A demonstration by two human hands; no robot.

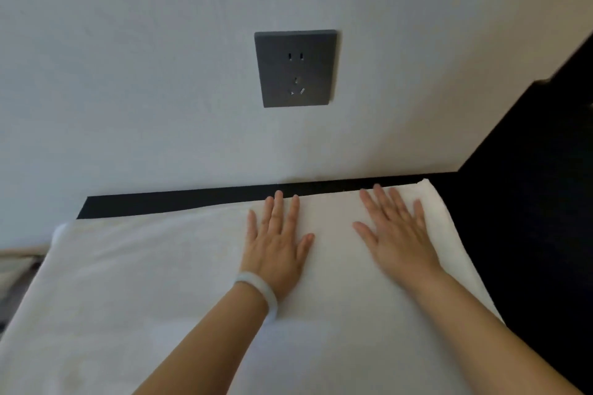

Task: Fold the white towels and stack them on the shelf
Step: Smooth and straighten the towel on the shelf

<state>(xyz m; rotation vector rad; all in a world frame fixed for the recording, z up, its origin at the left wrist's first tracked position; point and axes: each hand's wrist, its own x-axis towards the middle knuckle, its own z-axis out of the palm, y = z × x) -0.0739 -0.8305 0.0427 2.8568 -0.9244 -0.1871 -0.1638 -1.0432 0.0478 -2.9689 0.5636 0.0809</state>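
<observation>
A white towel point(160, 282) lies spread flat over a black surface point(179, 200), filling most of the lower view. Both hands lie on its far right part, palms down with fingers straight and spread. My left hand point(277, 244), with a pale bangle on the wrist, presses the towel near its far edge, fingertips reaching the black strip. My right hand point(396, 234) presses the towel near its far right corner. Neither hand grips the cloth.
A white wall rises directly behind the surface, with a dark grey power socket point(296, 68) above the hands. A black panel point(529, 202) runs along the right side of the towel. At the far left the towel's edge hangs past the surface.
</observation>
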